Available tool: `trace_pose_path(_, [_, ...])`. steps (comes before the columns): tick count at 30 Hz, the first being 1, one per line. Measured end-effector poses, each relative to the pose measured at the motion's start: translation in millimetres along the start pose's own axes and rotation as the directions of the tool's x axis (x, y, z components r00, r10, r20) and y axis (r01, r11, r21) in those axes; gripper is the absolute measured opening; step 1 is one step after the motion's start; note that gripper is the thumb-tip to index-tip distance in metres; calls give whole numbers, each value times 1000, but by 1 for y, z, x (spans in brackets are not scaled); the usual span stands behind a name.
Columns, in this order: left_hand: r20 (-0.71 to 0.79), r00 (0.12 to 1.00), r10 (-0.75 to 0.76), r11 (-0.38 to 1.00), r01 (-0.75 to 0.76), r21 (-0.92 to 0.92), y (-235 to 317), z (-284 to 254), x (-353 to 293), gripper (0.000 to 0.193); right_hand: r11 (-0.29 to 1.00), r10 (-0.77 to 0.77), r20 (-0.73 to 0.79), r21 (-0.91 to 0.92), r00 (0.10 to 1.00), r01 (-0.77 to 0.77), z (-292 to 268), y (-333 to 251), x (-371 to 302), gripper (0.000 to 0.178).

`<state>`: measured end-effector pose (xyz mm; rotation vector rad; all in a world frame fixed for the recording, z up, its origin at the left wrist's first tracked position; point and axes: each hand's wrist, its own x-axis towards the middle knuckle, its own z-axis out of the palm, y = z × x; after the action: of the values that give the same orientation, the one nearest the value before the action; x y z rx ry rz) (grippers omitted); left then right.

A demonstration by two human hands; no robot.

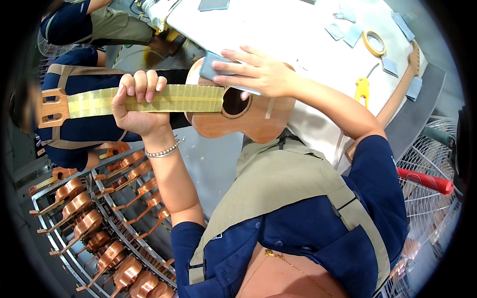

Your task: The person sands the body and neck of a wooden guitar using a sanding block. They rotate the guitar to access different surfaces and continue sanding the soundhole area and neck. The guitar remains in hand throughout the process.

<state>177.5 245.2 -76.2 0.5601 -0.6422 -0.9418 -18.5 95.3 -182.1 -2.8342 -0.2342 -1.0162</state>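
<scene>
A small wooden ukulele [258,123] lies across in front of me, its headstock to the left and its body against the table edge. Yellow tape covers its fretboard, and a pale bridge strip shows on the top beyond the round sound hole. My left hand [141,102] is closed around the neck, thumb on the near side. Over the upper part of the body, my right hand [261,72] holds a blue-grey sheet of sandpaper [207,67] against the wood, with its fingers stretched over it. The thumb tip shows beside the sound hole.
On the white table [278,27] lie a tape roll [373,43], several blue sandpaper pieces [353,36] and a yellow tool [362,90]. Another instrument neck [397,97] rests at the right, near a fan [427,164]. Racked ukuleles [84,223] stand lower left. Co-workers [89,84] are at the left.
</scene>
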Motion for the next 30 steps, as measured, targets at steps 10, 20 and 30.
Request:
trace_pose_path(10, [52, 999, -10, 1000, 10, 0, -1, -1, 1, 19, 999, -51, 44, 11, 998, 51, -10, 5, 26, 62])
trace_pose_path(20, [-35, 997, 71, 997, -71, 12, -5, 0, -11, 20, 959, 284, 61, -12, 957, -284, 14, -31, 36, 68])
trace_pose_path(30, [-298, 895, 332, 933, -359, -39, -20, -9, -65, 24, 752, 641, 141, 78, 754, -654, 8, -69, -6, 62])
